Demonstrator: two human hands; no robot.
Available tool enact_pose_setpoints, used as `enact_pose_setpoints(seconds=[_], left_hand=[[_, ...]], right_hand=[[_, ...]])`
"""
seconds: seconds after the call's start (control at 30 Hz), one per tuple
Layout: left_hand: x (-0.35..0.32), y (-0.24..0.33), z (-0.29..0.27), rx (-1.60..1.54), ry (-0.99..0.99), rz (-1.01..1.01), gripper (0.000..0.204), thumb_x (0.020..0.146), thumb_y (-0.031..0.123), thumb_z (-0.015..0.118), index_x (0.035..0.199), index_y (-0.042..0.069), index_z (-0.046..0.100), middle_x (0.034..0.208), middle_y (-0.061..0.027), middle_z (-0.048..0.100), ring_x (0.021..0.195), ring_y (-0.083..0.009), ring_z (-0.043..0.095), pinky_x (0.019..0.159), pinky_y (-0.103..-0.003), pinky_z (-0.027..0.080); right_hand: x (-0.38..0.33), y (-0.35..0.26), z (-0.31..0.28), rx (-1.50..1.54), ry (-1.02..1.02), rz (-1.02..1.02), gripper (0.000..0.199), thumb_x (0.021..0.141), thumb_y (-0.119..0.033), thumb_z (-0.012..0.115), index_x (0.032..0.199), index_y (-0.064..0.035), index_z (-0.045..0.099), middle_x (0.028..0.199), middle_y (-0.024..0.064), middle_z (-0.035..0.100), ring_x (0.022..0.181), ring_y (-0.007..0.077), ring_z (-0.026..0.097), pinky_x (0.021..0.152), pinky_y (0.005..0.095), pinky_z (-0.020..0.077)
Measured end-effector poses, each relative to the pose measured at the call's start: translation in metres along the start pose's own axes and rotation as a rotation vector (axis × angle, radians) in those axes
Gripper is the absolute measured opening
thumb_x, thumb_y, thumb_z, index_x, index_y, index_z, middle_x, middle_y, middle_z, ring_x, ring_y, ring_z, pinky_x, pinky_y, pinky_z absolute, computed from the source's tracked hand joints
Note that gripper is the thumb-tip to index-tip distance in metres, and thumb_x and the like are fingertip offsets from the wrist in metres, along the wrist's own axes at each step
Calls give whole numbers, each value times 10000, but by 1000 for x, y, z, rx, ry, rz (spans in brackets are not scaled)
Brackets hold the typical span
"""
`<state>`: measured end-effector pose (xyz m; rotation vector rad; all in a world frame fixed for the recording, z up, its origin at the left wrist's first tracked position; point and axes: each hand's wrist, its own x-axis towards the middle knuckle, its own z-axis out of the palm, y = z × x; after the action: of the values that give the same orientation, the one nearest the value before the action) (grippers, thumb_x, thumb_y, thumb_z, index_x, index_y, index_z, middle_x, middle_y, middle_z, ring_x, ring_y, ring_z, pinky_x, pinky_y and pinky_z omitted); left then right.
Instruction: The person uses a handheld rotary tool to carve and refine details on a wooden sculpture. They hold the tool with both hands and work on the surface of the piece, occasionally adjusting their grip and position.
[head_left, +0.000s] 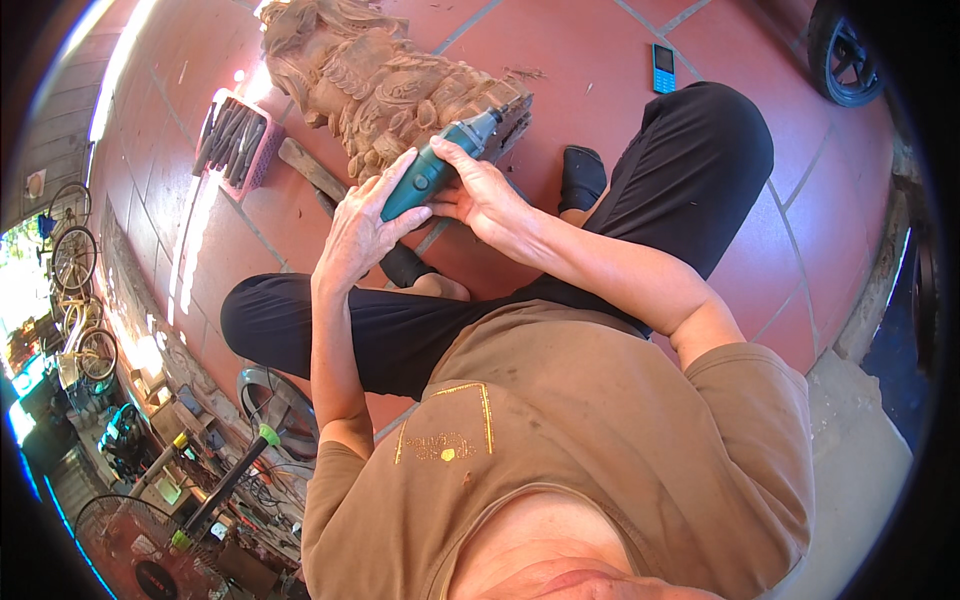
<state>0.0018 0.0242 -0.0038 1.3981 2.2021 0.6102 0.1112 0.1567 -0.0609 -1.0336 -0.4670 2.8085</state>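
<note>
Both my hands hold a teal rotary tool (424, 177) in front of my crossed legs. My left hand (354, 236) lies along its left side, fingers closed against the body. My right hand (482, 192) grips the other side, with the thumb on top near the collar. The tool's dark nose points away and to the right, over the near end of a brown carved wooden sculpture (385, 90) lying on the floor. I cannot tell whether the tip touches the wood. A wooden-handled tool (310, 168) lies beside the carving, partly hidden behind my left hand.
On the left stands a pink basket (262, 160) packed with dark stick-like tools. A mobile phone (663, 68) lies on the red tiles (600, 120), with a black wheel (845, 55) at the far right. Bicycles (75, 258) and a fan (150, 560) stand along the left side.
</note>
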Motion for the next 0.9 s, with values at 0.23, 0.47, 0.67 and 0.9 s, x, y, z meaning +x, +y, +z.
enact_pose_setpoints(seconds=[0.23,0.47,0.67,0.9], left_hand=[[-1,-4,1,-8,2,33,706,808,296,746,1432,149,450,1234,-178,613,1060,-345,605,929,-407,456],[-2,-5,3,-12,41,87,710,813,335,736,1435,157,445,1208,-176,621,1021,-345,604,909,-418,453],[-1,2,0,-3,0,-5,708,801,243,757,1433,145,455,1229,-173,619,1066,-334,613,932,-389,473],[0,2,2,18,16,-11,701,811,262,750,1434,140,452,1222,-170,625,1064,-332,614,927,-389,472]], right_hand=[[1,4,-4,3,-14,3,384,857,-362,709,1059,-64,575,1012,95,651,922,237,656,863,466,544],[-4,4,-3,0,-17,-9,370,863,-369,702,1048,-75,576,973,81,657,906,222,657,855,463,545],[-3,2,-2,-12,-27,-8,402,890,-371,684,1088,-37,584,1060,118,641,962,261,642,905,452,514],[-1,-1,1,-21,-17,-19,367,880,-355,684,1065,-55,582,1027,92,644,946,236,648,888,475,537]])
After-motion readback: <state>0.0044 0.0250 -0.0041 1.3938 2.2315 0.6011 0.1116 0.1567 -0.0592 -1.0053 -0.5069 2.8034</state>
